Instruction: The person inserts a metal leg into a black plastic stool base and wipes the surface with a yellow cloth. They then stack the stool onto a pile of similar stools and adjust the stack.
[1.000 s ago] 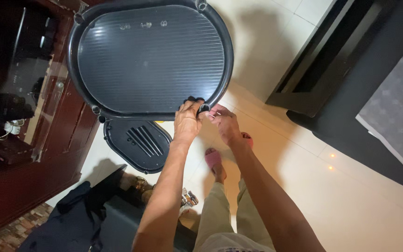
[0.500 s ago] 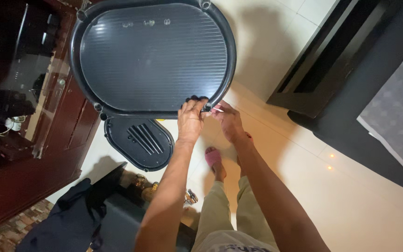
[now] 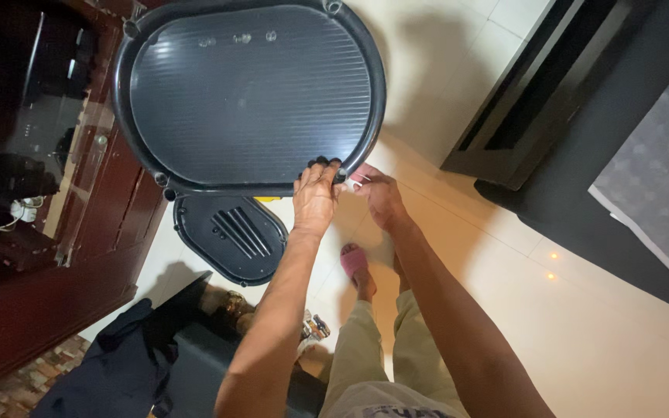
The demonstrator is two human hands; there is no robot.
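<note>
Left hand point(image 3: 315, 197) curls its fingers over the rim at 5 o'clock of the large dark ribbed oval tray point(image 3: 249, 97) held above the floor, right hand point(image 3: 381, 193) pinching just beside it; one-edge hold, risk of tipping onto the smaller slotted panel point(image 3: 230, 236).

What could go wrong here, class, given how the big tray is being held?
1. The large dark oval tray is gripped only at its near rim by the left hand and right hand; it might tip or slip.
2. If dropped, it could hit the smaller slotted tray on the tiled floor or the person's foot in a pink slipper.
</note>
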